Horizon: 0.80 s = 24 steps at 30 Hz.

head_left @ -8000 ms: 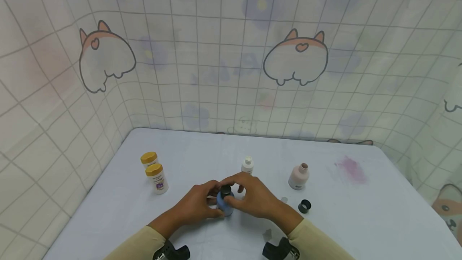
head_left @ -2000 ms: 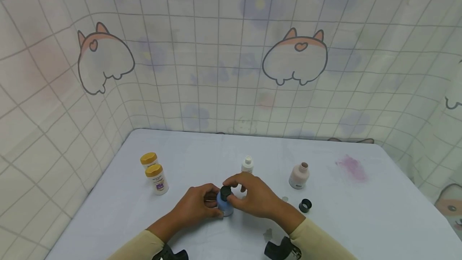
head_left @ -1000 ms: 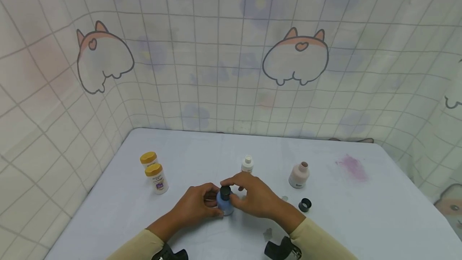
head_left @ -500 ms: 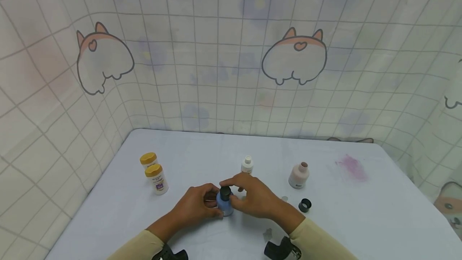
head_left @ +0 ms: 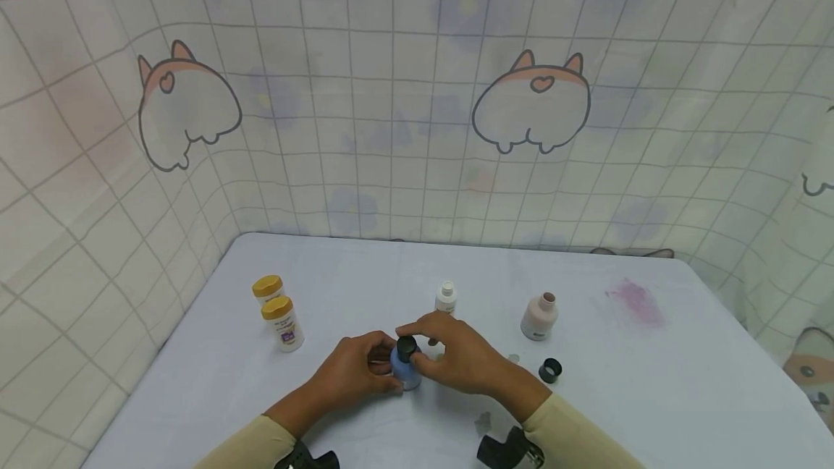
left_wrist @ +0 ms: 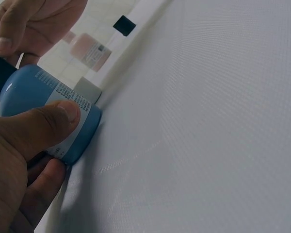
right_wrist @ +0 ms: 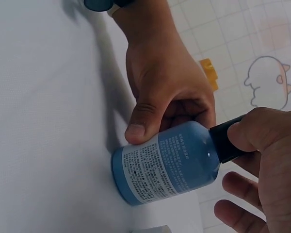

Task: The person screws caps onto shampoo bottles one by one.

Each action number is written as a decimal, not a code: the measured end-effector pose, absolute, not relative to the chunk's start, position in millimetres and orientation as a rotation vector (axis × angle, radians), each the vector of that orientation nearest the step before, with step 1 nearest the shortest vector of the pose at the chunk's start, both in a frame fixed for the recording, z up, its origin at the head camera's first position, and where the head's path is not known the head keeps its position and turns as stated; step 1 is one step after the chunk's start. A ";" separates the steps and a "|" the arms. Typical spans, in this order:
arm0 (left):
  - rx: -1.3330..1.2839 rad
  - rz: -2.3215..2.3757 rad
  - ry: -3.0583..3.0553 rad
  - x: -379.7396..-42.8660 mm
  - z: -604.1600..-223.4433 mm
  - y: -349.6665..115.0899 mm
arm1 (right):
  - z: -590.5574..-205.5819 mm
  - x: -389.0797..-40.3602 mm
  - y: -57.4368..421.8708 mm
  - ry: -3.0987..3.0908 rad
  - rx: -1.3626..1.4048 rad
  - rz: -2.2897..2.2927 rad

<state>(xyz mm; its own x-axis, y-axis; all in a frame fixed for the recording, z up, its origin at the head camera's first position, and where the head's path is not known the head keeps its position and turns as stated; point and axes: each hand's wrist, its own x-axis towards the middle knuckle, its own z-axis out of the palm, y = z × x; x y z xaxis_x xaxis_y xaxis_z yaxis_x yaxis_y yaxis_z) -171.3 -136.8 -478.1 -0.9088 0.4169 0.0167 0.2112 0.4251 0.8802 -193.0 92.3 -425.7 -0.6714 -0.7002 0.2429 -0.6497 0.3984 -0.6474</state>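
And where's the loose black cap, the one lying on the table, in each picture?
Head: the loose black cap is right of the middle, low down, just below the pink bottle.
Left wrist: near the top, a bit left of the middle.
Right wrist: not in it; the bottle's cap you see there is on the blue bottle.
Shared landmark: that blue bottle shows in all three.
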 end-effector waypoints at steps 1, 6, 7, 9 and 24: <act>0.553 1.483 2.472 -171.5 -478.4 -137.0 | -425.8 -193.2 92.5 2.563 -1.249 -1.136; 0.556 1.478 2.482 -170.8 -477.8 -136.3 | -424.9 -193.0 93.2 2.601 -1.248 -1.088; 0.556 1.477 2.486 -170.5 -477.3 -136.1 | -424.3 -192.5 93.2 2.612 -1.241 -1.084; 0.558 1.474 2.494 -169.9 -476.4 -135.6 | -423.3 -191.6 93.0 2.634 -1.235 -1.074; 0.523 1.444 2.531 -169.2 -475.9 -132.6 | -424.0 -187.4 105.1 2.679 -1.160 -1.059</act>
<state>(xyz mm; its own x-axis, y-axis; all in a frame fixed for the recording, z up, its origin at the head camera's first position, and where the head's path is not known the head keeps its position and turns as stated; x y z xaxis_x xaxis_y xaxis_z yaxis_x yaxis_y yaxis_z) -169.2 -132.6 -475.9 -0.9219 0.3870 0.0169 0.2116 0.4665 0.8588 -187.4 105.1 -424.0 -0.7205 -0.6565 0.2236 -0.6320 0.4887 -0.6015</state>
